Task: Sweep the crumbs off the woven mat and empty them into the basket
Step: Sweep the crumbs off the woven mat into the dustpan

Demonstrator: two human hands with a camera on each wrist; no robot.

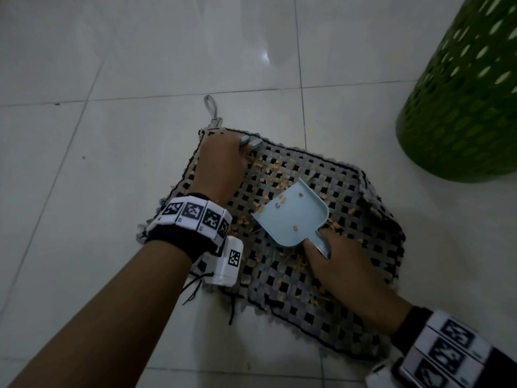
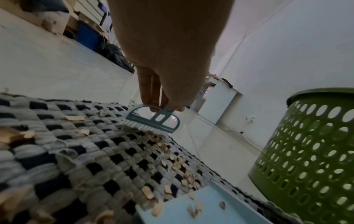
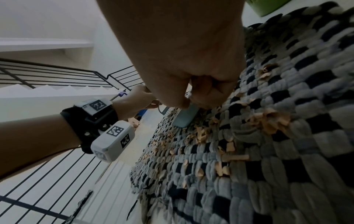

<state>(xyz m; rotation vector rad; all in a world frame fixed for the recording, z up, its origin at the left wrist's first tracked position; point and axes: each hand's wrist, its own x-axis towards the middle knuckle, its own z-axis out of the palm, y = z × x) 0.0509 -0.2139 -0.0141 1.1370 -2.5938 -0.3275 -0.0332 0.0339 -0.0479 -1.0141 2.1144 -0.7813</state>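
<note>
A grey and black woven mat (image 1: 349,275) lies on the floor, strewn with tan crumbs (image 1: 268,175). My left hand (image 1: 221,163) grips a small blue-grey brush (image 2: 153,121) at the mat's far left corner, bristles down on the weave beside a crumb pile (image 2: 176,160). My right hand (image 1: 344,273) grips the handle of a pale blue dustpan (image 1: 291,217) that rests on the middle of the mat with a few crumbs inside. In the right wrist view the dustpan (image 3: 184,117) shows edge-on under my fingers. The green perforated basket (image 1: 461,107) stands beyond the mat's right corner.
Pale tiled floor (image 1: 112,107) surrounds the mat. A cord loop (image 1: 211,107) sticks out from the mat's far corner. A black stair railing (image 3: 57,75) and steps show in the right wrist view, and boxes and a white cabinet (image 2: 216,103) stand along the far wall.
</note>
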